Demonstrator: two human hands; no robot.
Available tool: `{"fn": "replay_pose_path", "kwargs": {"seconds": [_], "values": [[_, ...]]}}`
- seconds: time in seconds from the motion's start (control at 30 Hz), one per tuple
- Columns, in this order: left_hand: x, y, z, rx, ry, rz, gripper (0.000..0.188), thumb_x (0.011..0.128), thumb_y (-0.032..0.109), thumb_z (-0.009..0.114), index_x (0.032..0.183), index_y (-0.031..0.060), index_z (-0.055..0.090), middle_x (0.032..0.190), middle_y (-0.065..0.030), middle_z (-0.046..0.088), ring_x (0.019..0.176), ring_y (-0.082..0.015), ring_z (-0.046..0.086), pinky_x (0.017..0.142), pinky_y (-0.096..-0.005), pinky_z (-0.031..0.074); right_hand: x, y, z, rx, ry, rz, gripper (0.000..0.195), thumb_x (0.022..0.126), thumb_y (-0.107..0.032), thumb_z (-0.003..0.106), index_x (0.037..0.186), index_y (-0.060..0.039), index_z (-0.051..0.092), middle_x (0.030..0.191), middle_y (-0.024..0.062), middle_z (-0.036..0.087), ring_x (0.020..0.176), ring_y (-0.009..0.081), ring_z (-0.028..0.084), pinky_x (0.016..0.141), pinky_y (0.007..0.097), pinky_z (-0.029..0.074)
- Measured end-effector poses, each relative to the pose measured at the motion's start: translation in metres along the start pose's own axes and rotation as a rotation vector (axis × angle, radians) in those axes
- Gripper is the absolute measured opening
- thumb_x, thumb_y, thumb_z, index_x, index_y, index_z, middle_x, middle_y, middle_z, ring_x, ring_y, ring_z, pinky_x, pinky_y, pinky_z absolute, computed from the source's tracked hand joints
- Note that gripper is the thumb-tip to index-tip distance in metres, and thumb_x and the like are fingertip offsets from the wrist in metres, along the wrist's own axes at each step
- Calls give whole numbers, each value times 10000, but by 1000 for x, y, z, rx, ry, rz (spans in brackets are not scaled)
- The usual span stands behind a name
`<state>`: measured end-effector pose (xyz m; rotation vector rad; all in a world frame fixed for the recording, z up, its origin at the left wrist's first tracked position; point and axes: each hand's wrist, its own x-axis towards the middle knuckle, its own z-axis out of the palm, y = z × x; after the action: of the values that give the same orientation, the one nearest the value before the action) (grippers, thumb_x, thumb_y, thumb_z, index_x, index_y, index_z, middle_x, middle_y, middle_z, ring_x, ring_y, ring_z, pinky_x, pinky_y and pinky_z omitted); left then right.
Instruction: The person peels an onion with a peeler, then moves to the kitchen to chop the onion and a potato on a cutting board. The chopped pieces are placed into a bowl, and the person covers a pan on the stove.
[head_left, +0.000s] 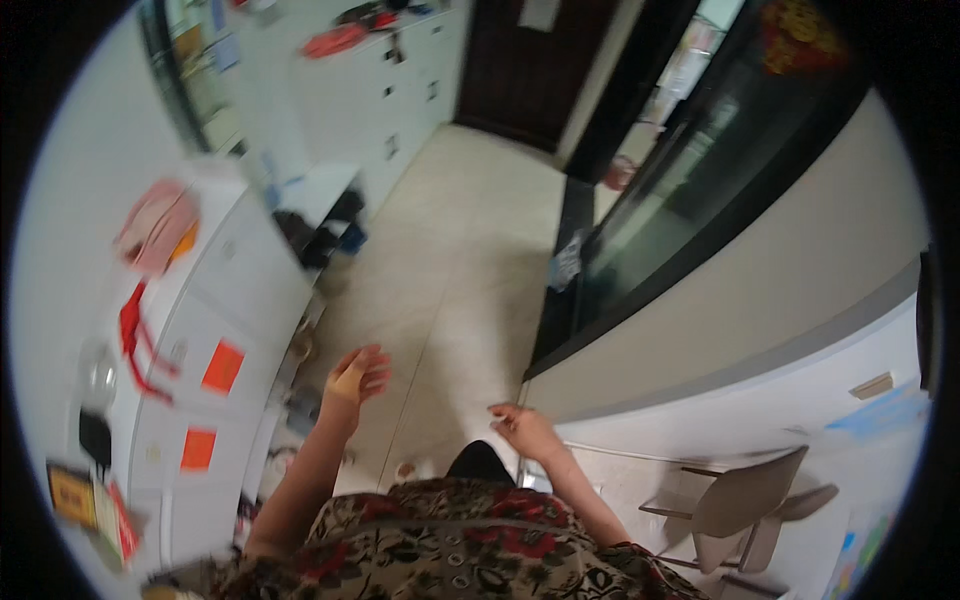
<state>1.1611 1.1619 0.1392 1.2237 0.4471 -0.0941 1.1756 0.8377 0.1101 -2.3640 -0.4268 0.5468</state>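
My left hand (358, 381) hangs in the air over the tiled floor (439, 300), its fingers loosely bent and blurred. It holds nothing that I can see, and the white shoe cabinet (202, 330) stands nearest to it. Lower and to the right, my right hand (528, 430) is held out with loosely curled fingers and nothing visible in it. That hand is nearest the end of the wall (637, 360) beside the dark-framed sliding glass door. Both hands are apart from any object.
A pink bag (159, 225) and a red strap (131, 322) lie on the cabinet; shoes stand along its foot. Ahead are a dark door (525, 75) and white drawers (405, 90). A sliding glass door (697, 195) lines the right, with a chair (739, 499) at lower right.
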Motion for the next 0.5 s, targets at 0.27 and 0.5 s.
{"fn": "replay_pose_path", "kwargs": {"seconds": [0.27,0.5], "values": [[163,35,40,9,-123,-113,505,923,454,557,1249,68,541,1133,-90,634,952,-207,632,813,-345,499,139,47,-53,-65,30,211,334,859,-291,634,1155,-137,652,1022,135,691,905,300,670,824,399,520],[332,131,74,-175,-157,-51,520,922,448,558,1271,65,516,1136,-84,623,983,-215,611,848,-385,487,327,40,-126,-66,-43,28,366,883,-262,594,1213,-105,610,1128,124,660,992,284,645,850,397,505]]}}
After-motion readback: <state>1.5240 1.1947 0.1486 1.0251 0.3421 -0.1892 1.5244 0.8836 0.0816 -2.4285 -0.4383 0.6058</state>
